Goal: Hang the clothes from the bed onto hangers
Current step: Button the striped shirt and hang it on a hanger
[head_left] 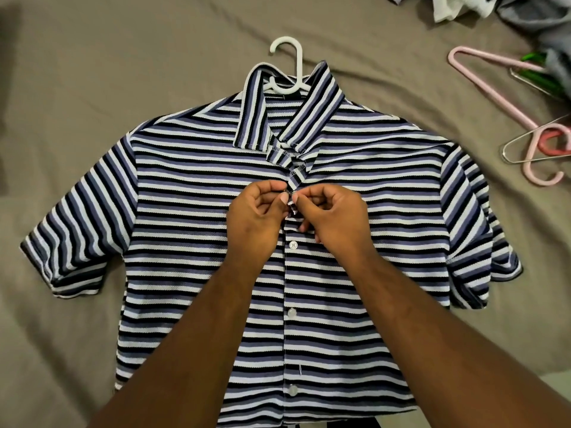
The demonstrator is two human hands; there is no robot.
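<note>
Pinching the placket at frame centre, the left hand [256, 217] and right hand [332, 211] meet thumb to thumb. They are apparently fastening an upper button so the striped shirt [191, 211] stays on its white hanger [287, 47]. The shirt lies flat on the brown bed [92, 72]; spare pink hangers [494, 92] and piled clothes [525, 17] sit at upper right.

Shirt [191, 242] on hanger [293, 57], flat on bed [123, 57]; spare hangers [494, 94] right.
</note>
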